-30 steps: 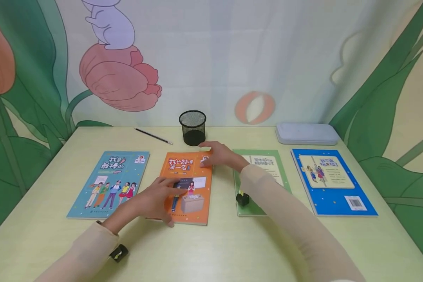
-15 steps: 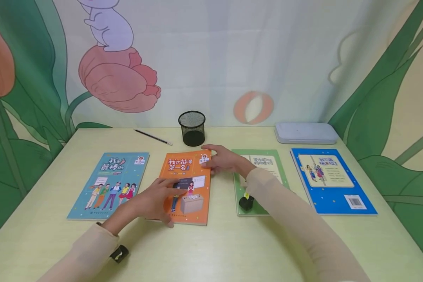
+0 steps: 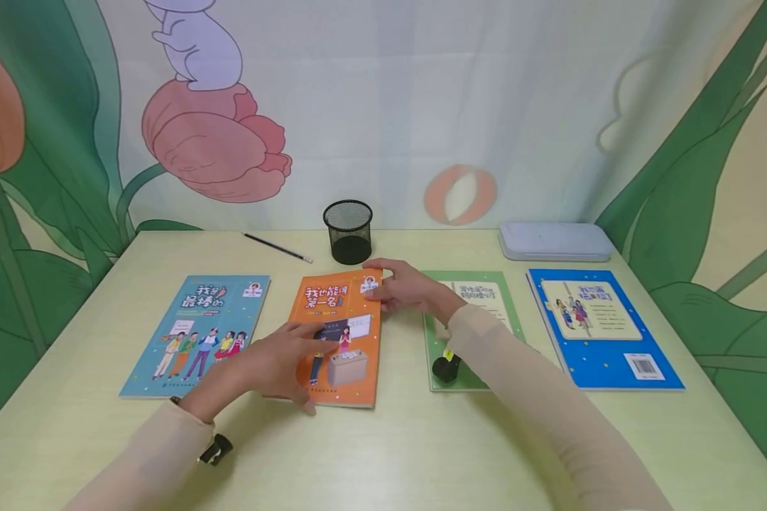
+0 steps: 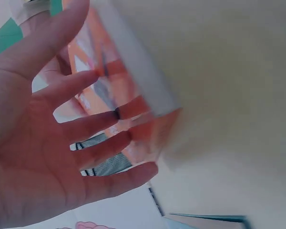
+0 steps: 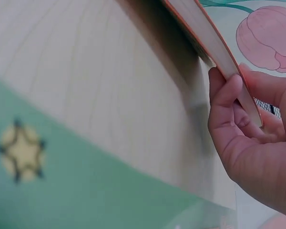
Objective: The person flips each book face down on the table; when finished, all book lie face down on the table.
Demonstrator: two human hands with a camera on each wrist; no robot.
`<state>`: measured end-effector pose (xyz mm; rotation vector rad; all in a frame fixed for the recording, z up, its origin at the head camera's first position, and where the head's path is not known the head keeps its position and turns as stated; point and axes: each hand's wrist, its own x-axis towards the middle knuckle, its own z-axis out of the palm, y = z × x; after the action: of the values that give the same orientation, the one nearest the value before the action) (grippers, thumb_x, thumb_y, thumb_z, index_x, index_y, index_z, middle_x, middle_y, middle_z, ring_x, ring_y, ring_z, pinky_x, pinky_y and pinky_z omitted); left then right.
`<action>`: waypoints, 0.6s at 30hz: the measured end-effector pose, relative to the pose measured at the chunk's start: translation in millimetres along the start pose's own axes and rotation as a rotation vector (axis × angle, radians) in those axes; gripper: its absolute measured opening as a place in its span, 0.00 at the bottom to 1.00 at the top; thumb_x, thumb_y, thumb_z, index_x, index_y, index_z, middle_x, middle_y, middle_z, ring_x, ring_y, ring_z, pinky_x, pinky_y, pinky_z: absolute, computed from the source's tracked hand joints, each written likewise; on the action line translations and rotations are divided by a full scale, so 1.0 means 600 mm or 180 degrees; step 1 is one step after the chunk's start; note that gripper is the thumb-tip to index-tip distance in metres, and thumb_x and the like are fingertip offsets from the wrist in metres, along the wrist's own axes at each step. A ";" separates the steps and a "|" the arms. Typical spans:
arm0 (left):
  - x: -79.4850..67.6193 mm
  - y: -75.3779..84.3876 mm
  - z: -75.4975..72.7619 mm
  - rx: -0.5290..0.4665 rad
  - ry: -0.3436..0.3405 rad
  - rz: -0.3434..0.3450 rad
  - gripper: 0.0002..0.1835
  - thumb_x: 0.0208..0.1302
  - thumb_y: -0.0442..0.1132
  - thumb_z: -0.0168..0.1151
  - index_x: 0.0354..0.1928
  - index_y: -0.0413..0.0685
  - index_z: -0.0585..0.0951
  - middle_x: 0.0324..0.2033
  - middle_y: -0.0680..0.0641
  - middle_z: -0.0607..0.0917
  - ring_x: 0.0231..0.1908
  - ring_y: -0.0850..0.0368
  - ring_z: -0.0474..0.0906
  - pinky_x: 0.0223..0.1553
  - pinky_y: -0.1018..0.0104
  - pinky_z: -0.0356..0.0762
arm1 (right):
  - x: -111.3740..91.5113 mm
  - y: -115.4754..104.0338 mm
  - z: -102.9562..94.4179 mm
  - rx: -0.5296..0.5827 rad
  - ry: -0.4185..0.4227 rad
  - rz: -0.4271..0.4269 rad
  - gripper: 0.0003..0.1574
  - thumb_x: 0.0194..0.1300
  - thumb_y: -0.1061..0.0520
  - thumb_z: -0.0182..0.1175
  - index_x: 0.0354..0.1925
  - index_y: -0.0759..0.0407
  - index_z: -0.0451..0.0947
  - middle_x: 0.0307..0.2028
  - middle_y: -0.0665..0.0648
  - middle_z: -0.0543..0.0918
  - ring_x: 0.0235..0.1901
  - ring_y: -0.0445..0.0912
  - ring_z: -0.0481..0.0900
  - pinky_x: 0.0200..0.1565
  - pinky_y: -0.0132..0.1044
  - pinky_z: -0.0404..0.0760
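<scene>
An orange paperback book (image 3: 366,349) lies in the middle of the table in the head view, its upper right corner slightly raised. My right hand (image 3: 410,287) pinches that corner, thumb on the cover and fingers beneath; in the right wrist view the bent fingers (image 5: 226,102) show against the book's page edge (image 5: 224,55). On the left side, my left hand (image 3: 284,360) lies over the book's lower left part. Its fingers are spread and nearly straight in the left wrist view, where the left hand (image 4: 43,138) is beside the orange cover. Whether they press on it is unclear.
A teal book (image 3: 194,333) lies left. A green book (image 3: 437,333), partly under my right forearm, and a blue book (image 3: 604,355) lie right. Behind stand a black mesh pen cup (image 3: 349,238), a pencil (image 3: 278,247) and a pale pencil case (image 3: 556,241).
My right hand has taken hold of the orange book's upper right corner and lifted it slightly. The left hand has stayed nearly still.
</scene>
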<state>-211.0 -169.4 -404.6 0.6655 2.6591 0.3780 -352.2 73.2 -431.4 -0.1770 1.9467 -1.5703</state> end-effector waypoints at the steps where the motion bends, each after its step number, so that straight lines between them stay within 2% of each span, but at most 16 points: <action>1: 0.000 0.002 -0.004 0.0019 -0.0012 0.0009 0.49 0.43 0.56 0.82 0.71 0.63 0.71 0.77 0.43 0.59 0.74 0.37 0.54 0.61 0.36 0.73 | -0.001 -0.001 0.000 0.0019 0.0015 0.0001 0.43 0.66 0.66 0.64 0.73 0.45 0.63 0.59 0.65 0.79 0.32 0.46 0.79 0.31 0.32 0.80; 6: -0.001 0.013 -0.015 0.0035 0.0035 0.0169 0.50 0.45 0.59 0.80 0.72 0.63 0.70 0.76 0.41 0.62 0.73 0.36 0.59 0.61 0.35 0.73 | -0.013 -0.014 0.001 0.0161 0.0033 -0.0027 0.42 0.65 0.66 0.64 0.73 0.48 0.64 0.56 0.65 0.79 0.31 0.45 0.79 0.32 0.32 0.81; 9: -0.005 0.022 -0.018 0.0029 0.0130 0.0337 0.50 0.46 0.59 0.80 0.73 0.63 0.69 0.75 0.41 0.62 0.72 0.35 0.61 0.60 0.37 0.74 | -0.024 -0.027 0.001 0.0261 0.0029 -0.0077 0.42 0.65 0.67 0.64 0.74 0.50 0.63 0.54 0.64 0.80 0.29 0.44 0.78 0.31 0.31 0.80; 14: -0.012 0.039 -0.020 0.0024 0.0464 0.0724 0.53 0.45 0.57 0.81 0.75 0.67 0.64 0.75 0.42 0.61 0.73 0.37 0.60 0.61 0.40 0.75 | -0.038 -0.050 -0.003 0.0470 0.0122 -0.0095 0.40 0.64 0.68 0.64 0.71 0.50 0.66 0.54 0.63 0.80 0.27 0.43 0.79 0.30 0.30 0.80; 18: -0.014 0.053 -0.018 0.0026 0.0766 0.0984 0.56 0.43 0.57 0.82 0.76 0.69 0.62 0.76 0.43 0.59 0.75 0.39 0.55 0.63 0.39 0.73 | -0.048 -0.067 -0.006 0.0577 0.0237 -0.0077 0.37 0.65 0.68 0.64 0.69 0.49 0.69 0.52 0.64 0.81 0.27 0.44 0.80 0.29 0.30 0.81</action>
<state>-196.1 -148.1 -381.5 1.1024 2.7823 0.5629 -342.1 78.4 -383.2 -0.0677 1.8512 -1.7818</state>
